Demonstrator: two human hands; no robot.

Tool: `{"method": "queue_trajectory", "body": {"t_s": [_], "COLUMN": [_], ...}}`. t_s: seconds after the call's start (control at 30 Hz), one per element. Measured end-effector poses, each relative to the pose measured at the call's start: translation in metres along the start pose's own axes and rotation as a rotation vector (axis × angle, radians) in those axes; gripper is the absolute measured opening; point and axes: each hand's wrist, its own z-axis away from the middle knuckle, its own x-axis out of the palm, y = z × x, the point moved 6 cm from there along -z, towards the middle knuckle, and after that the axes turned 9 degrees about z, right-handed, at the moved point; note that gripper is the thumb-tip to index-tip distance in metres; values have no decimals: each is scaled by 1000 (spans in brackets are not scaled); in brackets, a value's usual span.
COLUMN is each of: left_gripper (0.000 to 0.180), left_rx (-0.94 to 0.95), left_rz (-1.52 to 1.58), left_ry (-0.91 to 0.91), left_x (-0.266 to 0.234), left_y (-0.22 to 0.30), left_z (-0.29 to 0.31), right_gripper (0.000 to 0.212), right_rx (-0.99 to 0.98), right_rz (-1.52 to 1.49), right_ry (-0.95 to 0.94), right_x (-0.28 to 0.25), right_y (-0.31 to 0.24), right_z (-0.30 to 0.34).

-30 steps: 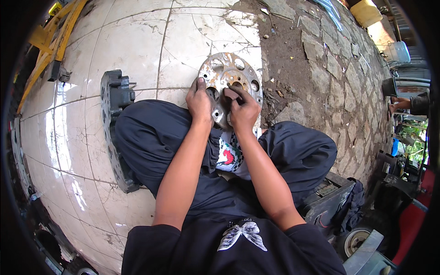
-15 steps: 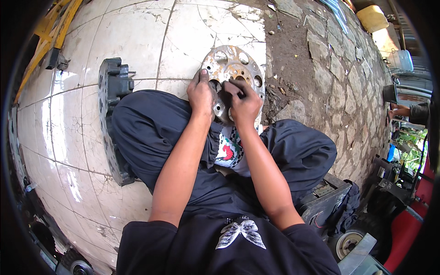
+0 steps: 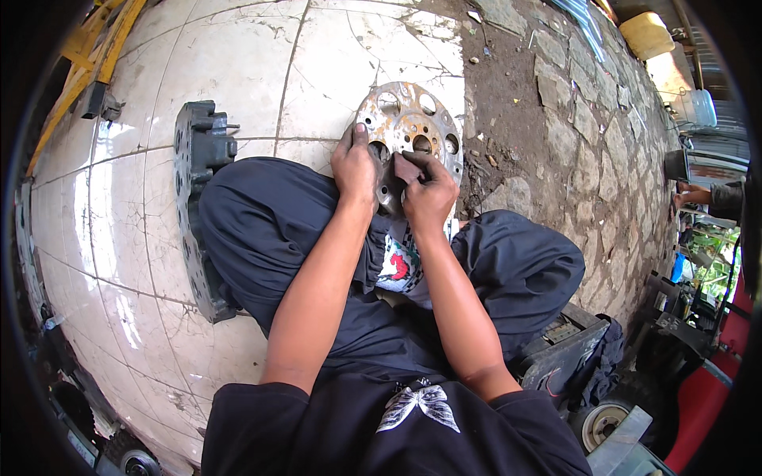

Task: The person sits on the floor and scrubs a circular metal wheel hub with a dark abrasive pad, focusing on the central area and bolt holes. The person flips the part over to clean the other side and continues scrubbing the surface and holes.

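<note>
A round metal plate (image 3: 407,120) with large holes and rust-brown patches is tilted up in front of my crossed legs, at the edge of the tiles. My left hand (image 3: 355,170) grips its left rim, thumb on the face and the other fingers mostly hidden. In my right hand (image 3: 431,197) is a folded piece of reddish-brown sandpaper (image 3: 406,169), pinched between dark-stained fingers and pressed on the plate's lower part. The plate's near edge is partly hidden by my right hand.
Left of my knee stands a dark, heavy metal engine part (image 3: 198,159) on the pale tiles (image 3: 226,67). A yellow metal frame (image 3: 99,59) is at the far left. Stone paving (image 3: 583,119) lies right, a dark box (image 3: 556,357) by my right leg. Another person's legs (image 3: 698,196) show far right.
My right hand has moved slightly toward me over the plate, with its fingers turned. More of the sandpaper and the plate's central hole now show. The left hand keeps its hold.
</note>
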Motion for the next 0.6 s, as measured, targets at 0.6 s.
{"method": "queue_trajectory", "body": {"t_s": [0.6], "left_gripper": [27], "left_rx": [67], "left_rz": [-22], "left_ry": [-20], "left_x": [-1], "left_y": [-1], "left_z": [-4], "right_gripper": [21], "right_rx": [264], "right_rz": [-43], "right_ry": [-27], "right_x": [18], "right_y": [17], "right_z": [-14]}}
